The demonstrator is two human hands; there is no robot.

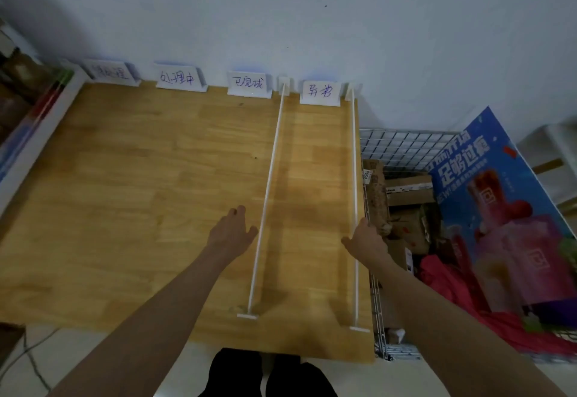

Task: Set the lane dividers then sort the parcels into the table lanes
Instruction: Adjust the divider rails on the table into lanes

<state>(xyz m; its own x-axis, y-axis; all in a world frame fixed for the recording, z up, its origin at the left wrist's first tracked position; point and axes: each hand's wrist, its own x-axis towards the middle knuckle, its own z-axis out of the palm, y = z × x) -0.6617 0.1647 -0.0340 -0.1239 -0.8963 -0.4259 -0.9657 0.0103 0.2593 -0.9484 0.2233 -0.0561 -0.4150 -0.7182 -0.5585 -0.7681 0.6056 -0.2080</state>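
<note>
The right hand (367,239), right of centre in the frame, has its fingers curled over the right rod (354,209), which runs along the right edge of the counter (140,193) from a small white foot near the front edge up to a bracket at the wall. The left hand (232,231), at centre frame, is spread with fingers relaxed and holds nothing; it hovers over or rests on the wood, I cannot tell which, just left of the left rod (267,197), with the thumb close to it. The two white rods lie nearly parallel and mark off a narrow lane in the right part of the counter. At the far edge, against the wall, stand four white label cards (248,84) with handwritten characters, one of them at the head of that lane. To the right of the counter, in the right half of the frame, a wire basket (406,144) holds cardboard parcels (406,197), a pink bag (443,275) and a large blue printed box (499,209).
</note>
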